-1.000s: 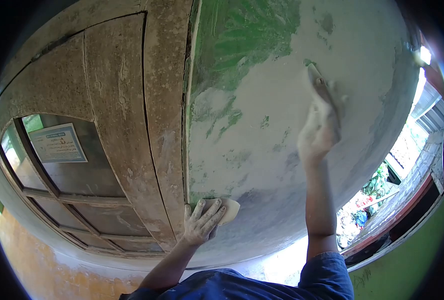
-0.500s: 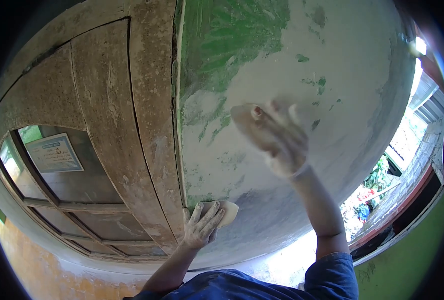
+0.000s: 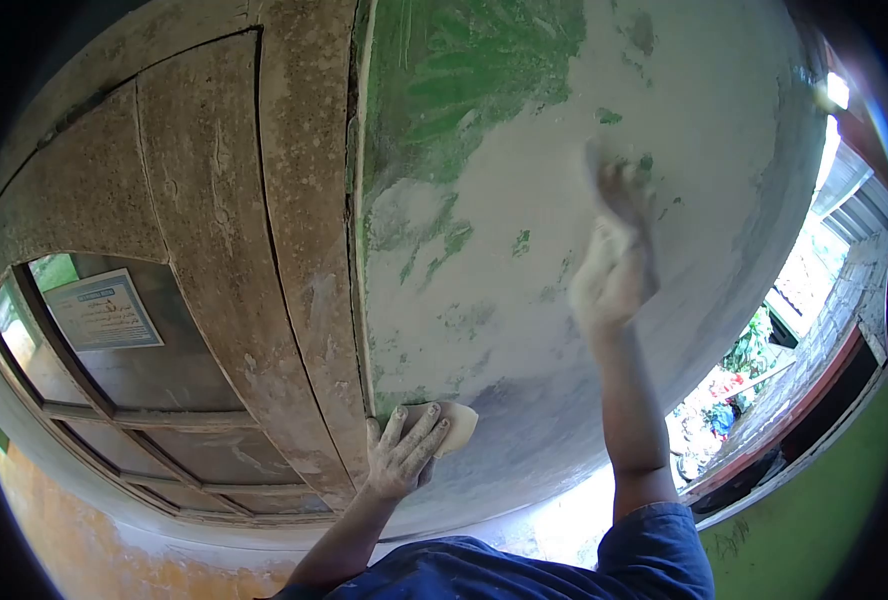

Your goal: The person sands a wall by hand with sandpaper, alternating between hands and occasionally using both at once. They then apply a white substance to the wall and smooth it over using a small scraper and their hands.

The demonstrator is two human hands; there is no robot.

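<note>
My left hand (image 3: 402, 455), dusted with white, grips a cream-coloured putty scraper (image 3: 459, 428) with rounded corners. It is close to the wall by the wooden frame, fingers over the scraper. Higher up and to the right, my right hand (image 3: 619, 265) is at the wall, smeared by motion and coated with white. A thin, blurred putty scraper (image 3: 593, 165) shows at its fingertips. The wall (image 3: 524, 180) carries whitish putty over green paint, with green patches showing through and a larger green area at the top.
A worn wooden frame (image 3: 309, 230) borders the wall on the left. Beyond it is a window with panes (image 3: 204, 450) and a paper notice (image 3: 104, 310). At right, an opening shows plants (image 3: 749, 345), a brick wall and metal roofing. A green wall (image 3: 804, 540) stands lower right.
My right hand has swept up and to the right across the wall with its scraper, turning more upright. My left hand has stayed in place.
</note>
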